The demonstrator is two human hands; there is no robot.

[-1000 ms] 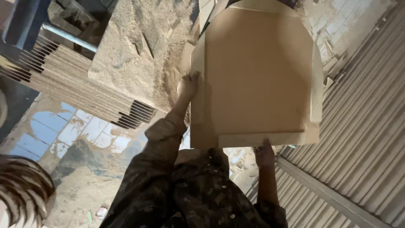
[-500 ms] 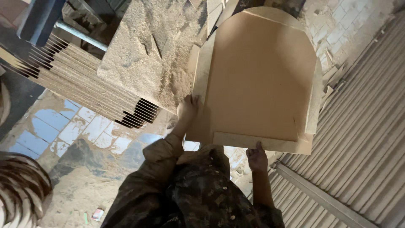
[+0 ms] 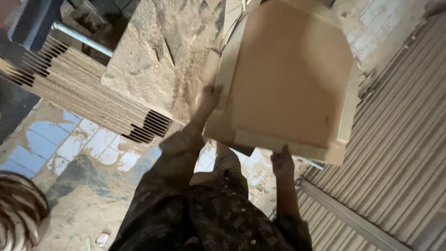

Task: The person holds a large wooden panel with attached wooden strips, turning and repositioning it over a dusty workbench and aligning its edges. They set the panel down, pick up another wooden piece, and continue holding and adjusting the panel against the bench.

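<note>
My left hand [image 3: 206,100] and right hand [image 3: 282,160] clasp the arched fibreboard panels [image 3: 290,74] | lift level, grip firm | beside sawdust-covered table [image 3: 155,56]

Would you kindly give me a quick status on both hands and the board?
Left hand on brown board left edge. Right hand at its lower edge. Board stack and sawdust-covered table sit left.

The stack of brown boards [image 3: 288,79] fills the space ahead, hemmed in on the right by the ribbed metal wall [image 3: 399,139] and on the left by the sawdust-covered table [image 3: 158,51], while the tiled floor [image 3: 93,144] below left seems open.
</note>
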